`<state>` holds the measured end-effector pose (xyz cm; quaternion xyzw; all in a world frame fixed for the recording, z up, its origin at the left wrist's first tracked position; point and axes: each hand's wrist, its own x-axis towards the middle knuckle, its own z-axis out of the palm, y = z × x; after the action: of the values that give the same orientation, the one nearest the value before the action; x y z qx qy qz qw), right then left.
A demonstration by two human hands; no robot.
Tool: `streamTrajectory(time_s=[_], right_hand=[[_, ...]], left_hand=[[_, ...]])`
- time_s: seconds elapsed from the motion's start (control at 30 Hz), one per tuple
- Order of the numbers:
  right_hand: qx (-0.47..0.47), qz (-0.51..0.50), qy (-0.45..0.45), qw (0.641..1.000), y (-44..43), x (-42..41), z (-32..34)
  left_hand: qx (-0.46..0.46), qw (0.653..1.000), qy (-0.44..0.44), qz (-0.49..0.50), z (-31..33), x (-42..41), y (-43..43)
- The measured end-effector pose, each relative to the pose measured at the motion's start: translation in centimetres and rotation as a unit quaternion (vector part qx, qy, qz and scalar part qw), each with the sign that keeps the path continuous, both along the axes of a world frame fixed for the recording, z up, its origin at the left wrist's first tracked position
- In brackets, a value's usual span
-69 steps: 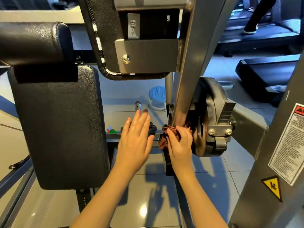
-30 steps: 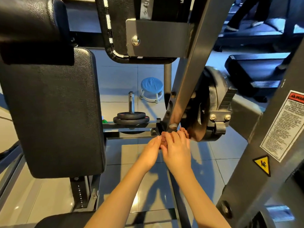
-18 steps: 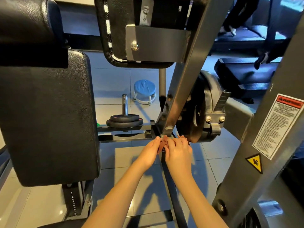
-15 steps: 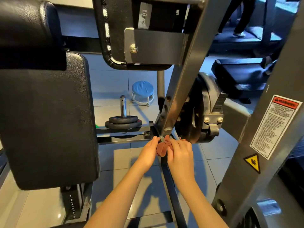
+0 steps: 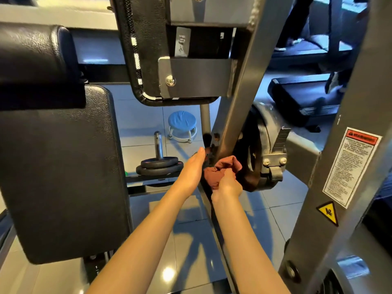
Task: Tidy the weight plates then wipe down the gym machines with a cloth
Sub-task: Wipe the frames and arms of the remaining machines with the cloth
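While right hand [image 5: 226,185] grips bunched cloth [image 5: 220,170] vs slanted frame bar [image 5: 239,98], left hand [image 5: 192,169] is flat-open, just left of bar. Weight plates [image 5: 159,166] sit further left.

A glossy tiled floor [image 5: 148,124] carries the machine's dark frame. A low steel crossbar [image 5: 152,179] bears two stacked black weight plates [image 5: 159,166] on an upright chrome peg [image 5: 158,145]. A blue-topped round stool [image 5: 182,127] stands on the tiles behind.

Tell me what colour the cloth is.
The cloth is reddish-brown, shown in the head view.
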<state>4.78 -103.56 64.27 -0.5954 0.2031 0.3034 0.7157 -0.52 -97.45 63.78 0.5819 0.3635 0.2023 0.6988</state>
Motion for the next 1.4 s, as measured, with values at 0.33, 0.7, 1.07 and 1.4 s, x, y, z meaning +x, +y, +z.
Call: streamTrajectory(time_s=[0.33,0.7,1.07,1.4], right_hand=[[-0.067,0.043,0.011,0.997,1.4,0.9,1.5],[-0.066,0.038,-0.048,0.996,-0.1,-0.2,2.2],[-0.134,0.064,-0.317,0.937,-0.4,-0.2,4.3],[-0.078,0.051,-0.518,0.850,-0.8,-1.3,7.7]], left_hand=[[0.004,0.999,0.030,-0.023,0.8,0.5,0.2],[-0.014,0.999,0.026,-0.020,1.7,0.4,-0.6],[0.064,0.997,-0.046,-0.022,2.9,-0.7,-2.0],[0.155,0.982,-0.106,0.017,5.9,-1.8,-3.3]])
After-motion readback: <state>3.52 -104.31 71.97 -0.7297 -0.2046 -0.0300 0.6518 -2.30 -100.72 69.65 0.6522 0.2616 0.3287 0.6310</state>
